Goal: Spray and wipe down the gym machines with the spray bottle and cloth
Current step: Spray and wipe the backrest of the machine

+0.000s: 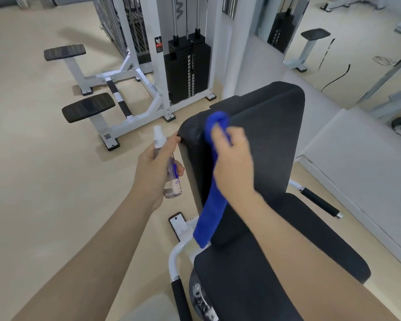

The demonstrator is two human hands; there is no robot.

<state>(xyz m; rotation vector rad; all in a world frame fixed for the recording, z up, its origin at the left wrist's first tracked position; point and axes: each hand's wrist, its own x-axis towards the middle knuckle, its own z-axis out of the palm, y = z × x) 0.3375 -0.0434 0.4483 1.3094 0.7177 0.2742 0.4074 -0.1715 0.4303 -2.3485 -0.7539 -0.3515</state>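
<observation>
Head view
Spray bottle [169, 167]: clear, near upright, white nozzle tilted up and to the left, beside the back pad's left edge.
Left hand [154, 171]: curled round the bottle, fingertip touching the pad's corner.
Cloth [212, 181]: blue, long axis running down the black back pad [264, 144], lower end hanging over the seat [276, 262].
Right hand [233, 158]: grips the cloth against the pad.
Label: blue print on the bottle, unreadable.
Weight stack [188, 70]: black, behind, red-and-white sticker illegible.

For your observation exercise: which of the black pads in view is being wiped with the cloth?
The upright back pad: the right hand presses the blue cloth on it; others sit untouched.
</observation>
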